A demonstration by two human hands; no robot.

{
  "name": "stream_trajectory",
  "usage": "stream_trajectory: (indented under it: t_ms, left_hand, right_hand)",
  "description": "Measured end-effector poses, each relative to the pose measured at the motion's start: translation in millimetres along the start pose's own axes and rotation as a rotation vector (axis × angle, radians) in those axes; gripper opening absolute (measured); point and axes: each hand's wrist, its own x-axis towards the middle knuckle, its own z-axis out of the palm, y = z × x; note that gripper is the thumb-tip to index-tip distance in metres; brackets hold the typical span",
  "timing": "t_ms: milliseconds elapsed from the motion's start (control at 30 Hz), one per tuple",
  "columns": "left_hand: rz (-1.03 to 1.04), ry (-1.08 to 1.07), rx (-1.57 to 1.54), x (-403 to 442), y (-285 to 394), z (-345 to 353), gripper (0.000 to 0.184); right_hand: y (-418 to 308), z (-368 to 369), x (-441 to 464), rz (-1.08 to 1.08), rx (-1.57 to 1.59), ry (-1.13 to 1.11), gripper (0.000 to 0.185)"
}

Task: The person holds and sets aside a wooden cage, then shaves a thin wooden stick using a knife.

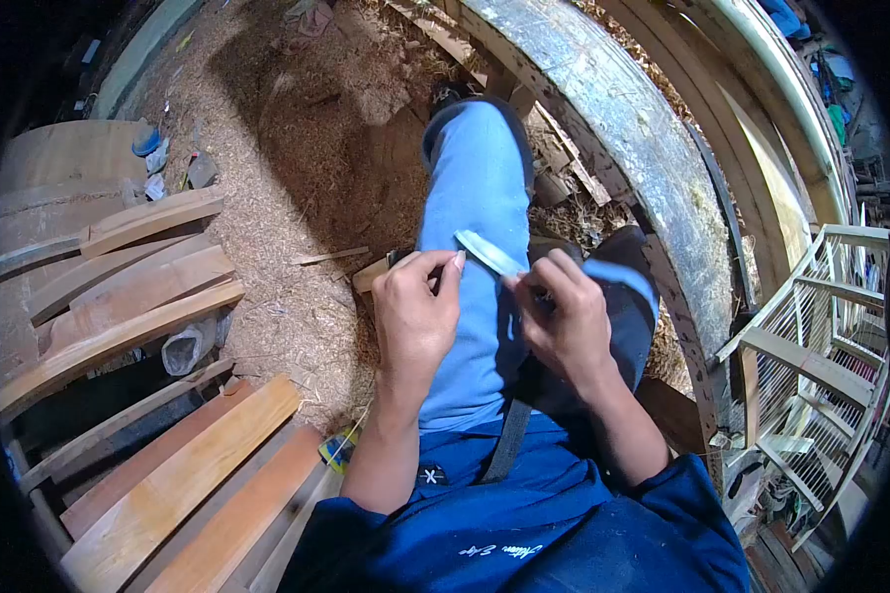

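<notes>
A thin pale strip (490, 254) lies slantwise above the thigh of the light blue trousers (475, 173). Its lower right end meets the fingers of my right hand (567, 314), which are pinched together on it. My left hand (420, 308) is at the left side of the thigh, thumb and index finger brought close together near the strip's upper left part. Whether something small sits between those two fingertips cannot be made out. Both hands are above my lap, a short distance apart.
Wooden planks (183, 484) lie at the lower left, with curved boards (119, 326) above them. A long worn beam (613, 109) curves down the right side. A slatted pale rack (811, 366) stands at the far right. Shavings (287, 296) cover the ground.
</notes>
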Motion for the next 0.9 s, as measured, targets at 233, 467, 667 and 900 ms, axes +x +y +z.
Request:
stream_trajectory:
  t_ms: [233,467,667,900]
  left_hand:
    - [-0.057,-0.039,-0.004,0.9,2.6,-2.7,0.017]
    - [-0.045,-0.041,0.009,0.6,0.8,-3.8,0.017]
    - [0.006,-0.030,0.036,-2.5,4.5,-6.5,0.016]
    - [-0.071,-0.026,-0.016,-3.6,8.0,-7.1,0.013]
  right_hand:
    - [-1.4,0.6,0.3,-0.002,-0.002,0.013,0.020]
    - [-6.9,0.6,-3.1,0.013,0.029,-0.027,0.019]
    - [-4.7,-0.8,-1.7,0.029,-0.025,-0.001,0.019]
    - [-5.0,0.6,-3.6,0.017,0.000,-0.030,0.018]
